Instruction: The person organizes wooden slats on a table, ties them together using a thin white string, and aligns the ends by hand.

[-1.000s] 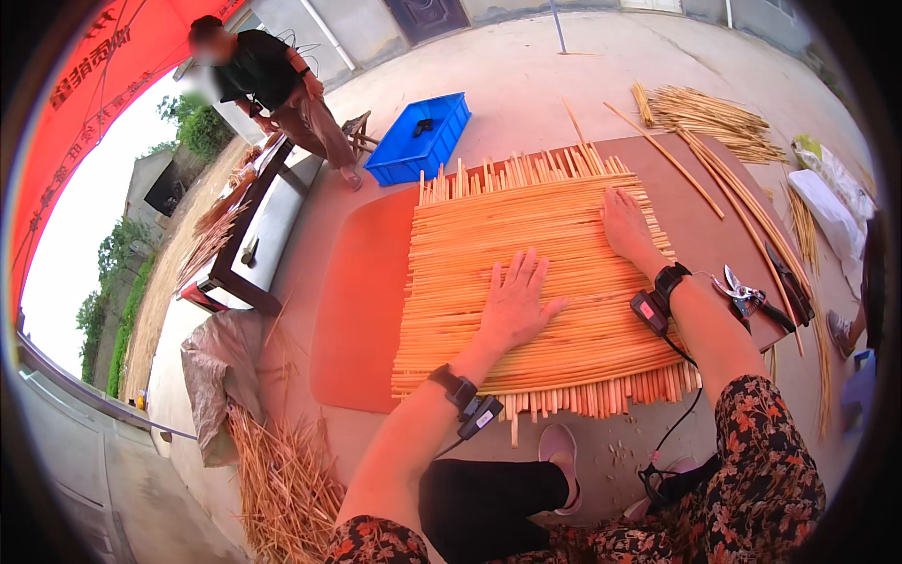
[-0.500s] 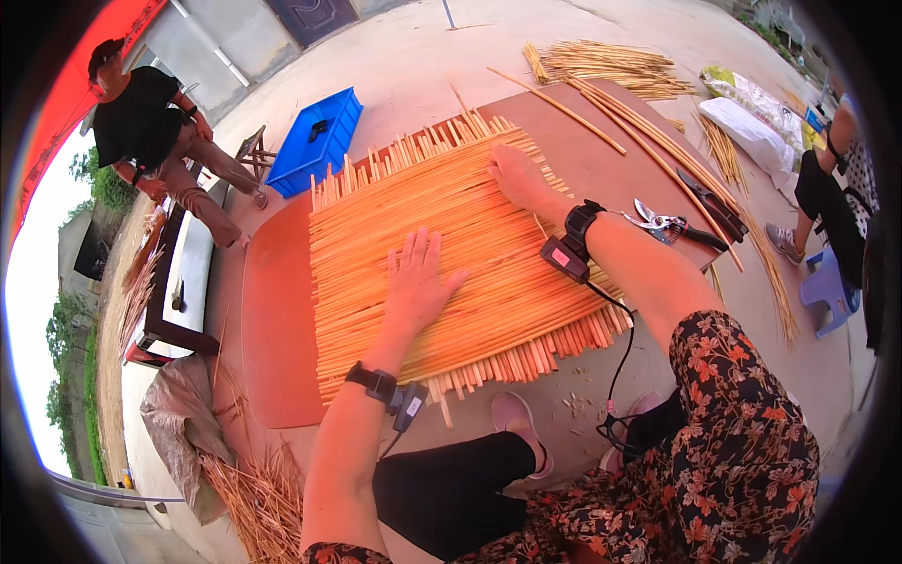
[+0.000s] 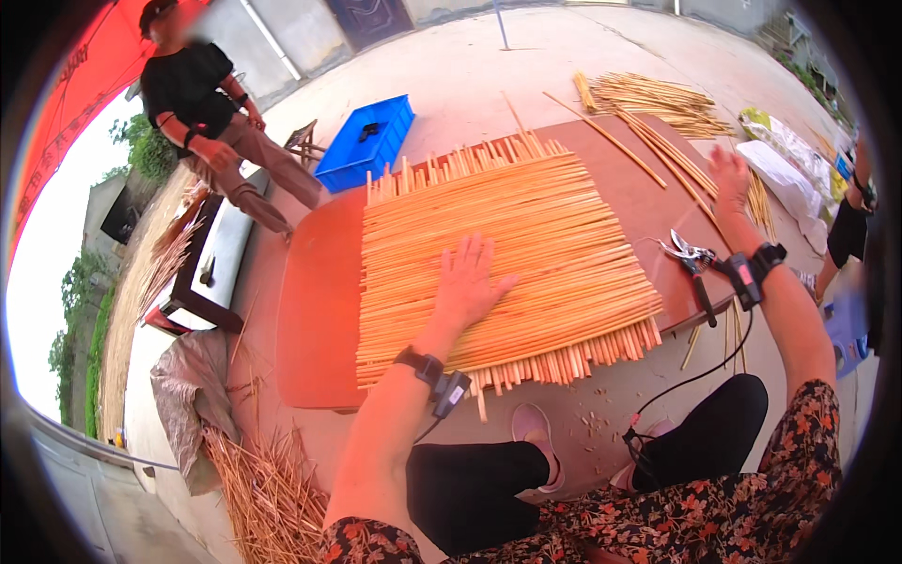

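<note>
While our left hand (image 3: 467, 282) lies flat, fingers spread, on the reed mat (image 3: 503, 254), our open right hand (image 3: 728, 174) nears loose reeds (image 3: 691, 174); we'd best press evenly.

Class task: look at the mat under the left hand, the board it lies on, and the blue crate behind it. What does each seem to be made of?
Mat: pale, matte stalks laid side by side, probably dried reed or straw.
Board: smooth, flat, reddish-brown sheet, likely painted or laminated wood, though that is uncertain.
Crate: uniform bright blue with moulded walls, apparently plastic.
</note>
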### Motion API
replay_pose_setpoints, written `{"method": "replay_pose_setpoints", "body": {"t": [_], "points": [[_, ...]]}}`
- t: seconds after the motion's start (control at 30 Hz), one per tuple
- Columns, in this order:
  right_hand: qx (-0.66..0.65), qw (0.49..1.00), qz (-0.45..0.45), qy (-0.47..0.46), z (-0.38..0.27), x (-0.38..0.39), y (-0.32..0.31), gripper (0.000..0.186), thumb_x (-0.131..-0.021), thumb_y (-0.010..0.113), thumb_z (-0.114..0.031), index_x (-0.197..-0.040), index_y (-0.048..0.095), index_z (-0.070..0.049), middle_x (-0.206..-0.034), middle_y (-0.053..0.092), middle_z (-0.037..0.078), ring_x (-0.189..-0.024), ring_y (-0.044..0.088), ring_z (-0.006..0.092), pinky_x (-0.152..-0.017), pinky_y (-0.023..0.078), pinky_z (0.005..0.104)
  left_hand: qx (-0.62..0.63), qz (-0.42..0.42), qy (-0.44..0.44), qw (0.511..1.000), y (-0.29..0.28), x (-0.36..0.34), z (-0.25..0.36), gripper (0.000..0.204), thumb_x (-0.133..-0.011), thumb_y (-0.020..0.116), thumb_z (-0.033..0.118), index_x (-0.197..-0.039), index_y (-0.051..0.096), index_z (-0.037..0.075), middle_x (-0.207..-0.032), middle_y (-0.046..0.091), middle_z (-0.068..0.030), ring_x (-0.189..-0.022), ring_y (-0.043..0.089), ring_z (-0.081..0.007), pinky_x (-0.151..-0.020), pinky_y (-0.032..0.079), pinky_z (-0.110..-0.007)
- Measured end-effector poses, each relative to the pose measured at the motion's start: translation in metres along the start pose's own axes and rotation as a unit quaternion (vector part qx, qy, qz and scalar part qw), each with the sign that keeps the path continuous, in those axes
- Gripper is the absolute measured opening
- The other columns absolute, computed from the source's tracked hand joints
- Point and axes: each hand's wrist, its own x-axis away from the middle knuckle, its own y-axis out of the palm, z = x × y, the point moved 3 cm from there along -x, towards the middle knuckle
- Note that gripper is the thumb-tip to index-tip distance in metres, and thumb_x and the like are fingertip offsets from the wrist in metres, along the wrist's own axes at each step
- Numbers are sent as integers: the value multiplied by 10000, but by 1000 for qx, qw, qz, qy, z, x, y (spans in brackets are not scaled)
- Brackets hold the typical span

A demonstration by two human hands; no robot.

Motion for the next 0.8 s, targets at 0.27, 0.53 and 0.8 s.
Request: {"method": "replay_pose_setpoints", "body": {"t": [0.27, 0.53, 0.8], "points": [[131, 980, 112, -100, -61, -116, -102, 324, -983, 528, -173, -1189, 500, 75, -1206, 616, 205, -1134, 628, 284, -862, 571, 343, 9, -35, -4, 999, -7, 9, 2, 860, -955, 364, 659, -1533, 261, 30, -1602, 225, -185, -1501, 157, -308, -1196, 118, -516], [335, 929, 156, -24, -85, -125, -129, 291, -973, 544, -201, -1149, 589, 27, -1059, 669, 121, -974, 680, 252, -788, 570, 341, 1, -24, -3, 1000, -8, -5, -2, 804, -960, 440, 586, -1511, 301, 18, -1585, 268, -184, -1483, 207, -325, -1194, 128, -519], [188, 953, -204, 123, -78, 90, -18, 147, -958, 565, -172, -1005, 606, -40, -888, 630, 50, -731, 635, 123, -620, 547, 262, -20, -41, -2, 999, 17, -3, 10, 815, -953, 434, 611, -1519, 301, 40, -1590, 260, -181, -1490, 189, -315, -1189, 129, -532]]}}
